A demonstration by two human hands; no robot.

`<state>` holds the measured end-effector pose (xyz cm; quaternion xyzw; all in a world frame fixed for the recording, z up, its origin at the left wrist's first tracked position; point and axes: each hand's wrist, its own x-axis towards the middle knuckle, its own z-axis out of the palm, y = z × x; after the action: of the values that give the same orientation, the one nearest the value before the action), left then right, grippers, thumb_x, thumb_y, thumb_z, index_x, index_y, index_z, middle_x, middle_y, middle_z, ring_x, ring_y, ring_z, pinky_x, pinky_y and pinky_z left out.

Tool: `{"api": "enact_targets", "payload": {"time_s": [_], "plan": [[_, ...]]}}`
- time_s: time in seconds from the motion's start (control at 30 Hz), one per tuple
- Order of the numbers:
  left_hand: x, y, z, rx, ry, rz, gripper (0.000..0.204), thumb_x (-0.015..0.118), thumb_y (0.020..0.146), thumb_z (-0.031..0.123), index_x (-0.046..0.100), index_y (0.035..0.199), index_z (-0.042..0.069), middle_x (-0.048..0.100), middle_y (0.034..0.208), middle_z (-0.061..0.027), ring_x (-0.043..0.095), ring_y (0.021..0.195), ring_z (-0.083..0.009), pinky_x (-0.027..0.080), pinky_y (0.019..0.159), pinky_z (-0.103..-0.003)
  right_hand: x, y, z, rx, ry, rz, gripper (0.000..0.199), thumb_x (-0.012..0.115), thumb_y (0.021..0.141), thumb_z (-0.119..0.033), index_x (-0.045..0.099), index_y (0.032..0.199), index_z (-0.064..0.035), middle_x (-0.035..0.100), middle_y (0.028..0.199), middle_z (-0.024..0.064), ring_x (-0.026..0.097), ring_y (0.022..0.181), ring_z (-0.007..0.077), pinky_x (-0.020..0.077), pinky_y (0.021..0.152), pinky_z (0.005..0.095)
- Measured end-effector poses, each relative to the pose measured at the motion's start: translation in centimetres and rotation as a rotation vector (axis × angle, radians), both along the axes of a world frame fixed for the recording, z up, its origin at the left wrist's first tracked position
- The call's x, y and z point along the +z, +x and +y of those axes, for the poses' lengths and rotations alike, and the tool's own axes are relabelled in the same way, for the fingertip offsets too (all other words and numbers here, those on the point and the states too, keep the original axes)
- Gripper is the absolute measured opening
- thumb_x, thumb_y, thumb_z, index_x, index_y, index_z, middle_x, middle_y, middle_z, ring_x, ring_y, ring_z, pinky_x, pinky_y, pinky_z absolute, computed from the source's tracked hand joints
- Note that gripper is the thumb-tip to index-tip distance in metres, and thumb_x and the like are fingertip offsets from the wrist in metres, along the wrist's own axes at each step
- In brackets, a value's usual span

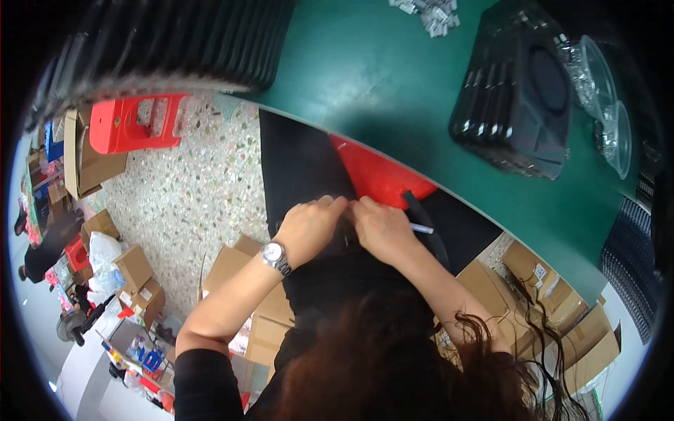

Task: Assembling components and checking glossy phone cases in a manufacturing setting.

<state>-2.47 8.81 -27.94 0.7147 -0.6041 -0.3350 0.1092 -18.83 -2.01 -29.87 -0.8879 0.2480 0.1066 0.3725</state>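
My left hand (309, 228), with a silver wristwatch (275, 257) on its wrist, is closed with its fingers curled in front of my body. Beside it my right hand (382, 228) is closed too, and the fingertips of both nearly meet over my black clothing (302, 165). Whatever lies between the fingers is hidden. A thin pale pen-like stick (422, 228) pokes out past the outer side of my right hand; whether that hand grips it I cannot tell. Close by hangs a black strap (425, 221), and past the hands shows a flat red surface (382, 172).
A green table (351, 67) spans the far side, its edge just beyond my hands. On it stand black plastic housings (516, 91), clear round containers (597, 81) and small grey parts (434, 14). A red stool (133, 123) and cardboard boxes (140, 270) occupy the left floor; more boxes (554, 295) sit right.
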Motion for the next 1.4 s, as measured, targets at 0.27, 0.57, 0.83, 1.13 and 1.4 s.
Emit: {"api": "enact_targets", "payload": {"time_s": [0.27, 0.57, 0.83, 1.13, 1.4], "plan": [[0.7, 0.5, -1.2, 0.088, -0.039, 0.115, 0.011, 0.061, 0.098, 0.019, 0.065, 0.104, 0.011, 0.068, 0.086, -0.0133, 0.068, 0.076, -0.0367, 0.056, 0.064, -0.047, 13.6, -0.5, -4.3, 0.021, 0.050, -0.004, 0.041, 0.063, 0.099, -0.022, 0.059, 0.134, -0.0014, 0.062, 0.105, 0.0165, 0.069, 0.076, 0.0366, 0.0567, 0.066, 0.0456], [-0.4, -1.9, -3.3, 0.139, -0.167, 0.195, 0.009, 0.058, 0.101, 0.017, 0.063, 0.107, 0.013, 0.068, 0.088, -0.0128, 0.069, 0.075, -0.0371, 0.058, 0.065, -0.046, 25.4, 7.0, -19.5, 0.133, -0.780, -0.309, 0.028, 0.071, 0.075, 0.003, 0.075, 0.102, -0.0030, 0.061, 0.088, 0.0076, 0.059, 0.086, 0.0284, 0.0515, 0.076, 0.0391], [-0.4, -2.2, -2.2, 0.259, -0.124, 0.365, 0.014, 0.058, 0.102, 0.018, 0.058, 0.112, 0.008, 0.070, 0.097, -0.0170, 0.070, 0.086, -0.0388, 0.058, 0.074, -0.046, 20.9, 11.2, -22.2, 0.370, -0.844, -0.232, 0.004, 0.066, 0.076, -0.003, 0.070, 0.075, -0.0040, 0.066, 0.085, 0.0082, 0.061, 0.091, 0.0277, 0.0551, 0.075, 0.0396], [1.0, -0.2, -2.8, 0.320, -0.143, 0.479, 0.012, 0.061, 0.099, 0.011, 0.065, 0.105, 0.002, 0.071, 0.095, -0.0195, 0.069, 0.091, -0.0401, 0.056, 0.079, -0.046, 21.9, 10.9, -22.2, 0.360, -0.842, -0.274, 0.001, 0.067, 0.076, -0.003, 0.068, 0.076, -0.0016, 0.066, 0.084, 0.0094, 0.061, 0.089, 0.0301, 0.0543, 0.075, 0.0414], [4.7, 1.8, -3.0, 0.286, -0.133, 0.422, 0.017, 0.066, 0.097, 0.014, 0.070, 0.108, 0.002, 0.071, 0.097, -0.0193, 0.070, 0.091, -0.0389, 0.056, 0.080, -0.044, 24.7, 3.1, -7.0, 0.293, -0.137, -0.270, 0.020, 0.072, 0.071, -0.003, 0.065, 0.090, -0.0030, 0.060, 0.089, 0.0110, 0.060, 0.085, 0.0304, 0.0539, 0.065, 0.0386]]}}
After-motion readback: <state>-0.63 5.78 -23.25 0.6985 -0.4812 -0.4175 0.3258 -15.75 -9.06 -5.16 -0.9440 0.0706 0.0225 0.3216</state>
